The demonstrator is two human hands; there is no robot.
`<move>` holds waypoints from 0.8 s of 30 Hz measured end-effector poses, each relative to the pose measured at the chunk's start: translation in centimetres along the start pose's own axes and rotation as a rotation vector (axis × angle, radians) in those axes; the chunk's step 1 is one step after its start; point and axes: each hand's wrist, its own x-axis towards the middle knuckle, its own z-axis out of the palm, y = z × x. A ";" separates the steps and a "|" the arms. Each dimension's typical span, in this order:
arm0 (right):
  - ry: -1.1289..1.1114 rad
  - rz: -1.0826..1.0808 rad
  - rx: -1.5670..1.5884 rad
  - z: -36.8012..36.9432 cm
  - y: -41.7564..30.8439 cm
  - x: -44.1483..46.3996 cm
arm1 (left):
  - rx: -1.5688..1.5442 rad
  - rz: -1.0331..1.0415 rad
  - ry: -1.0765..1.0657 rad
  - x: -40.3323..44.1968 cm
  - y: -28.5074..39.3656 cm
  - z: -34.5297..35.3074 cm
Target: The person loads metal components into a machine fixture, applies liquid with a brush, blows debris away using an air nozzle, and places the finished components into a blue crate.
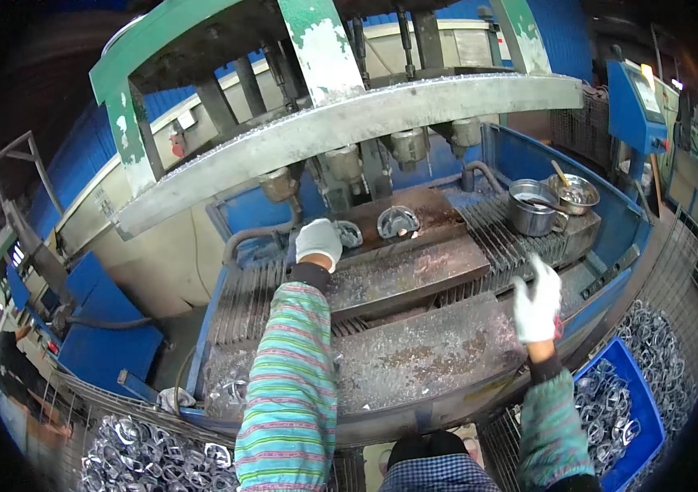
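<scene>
My left hand (319, 240), in a white glove, is at the left end of the raised metal block (415, 275). Its fingers curl away from view, right beside a silvery curved metal casting (351, 235), and what they hold is hidden. A second, half-round metal casting (397, 222) sits on the block farther right. My right hand (538, 303), also gloved in white, hovers over the right side of the work table, fingers apart and holding nothing. The lower steel plate (431, 353) nearer me is strewn with metal chips.
Overhead, a wide steel crossbeam (349, 127) carries several spindle heads (409, 148). A metal mug (534, 209) and bowl (576, 195) stand at the right. A blue bin (640, 410) of castings is lower right, with a casting pile (152, 455) lower left. A control panel (638, 107) stands upper right.
</scene>
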 end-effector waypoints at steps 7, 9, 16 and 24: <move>-0.598 -0.054 0.166 13.3 -9.5 9.3 | -0.208 0.106 0.342 -10.0 3.0 -5.9; -0.664 -0.048 0.032 15.1 -11.2 10.4 | -0.278 0.214 0.345 -15.4 3.9 -6.1; -0.469 -0.226 0.013 18.5 -11.2 11.1 | -0.257 0.045 -0.060 -24.5 6.4 2.5; -0.345 -0.345 0.453 1.7 -9.4 5.1 | -0.443 0.008 0.122 -27.0 -0.8 -1.2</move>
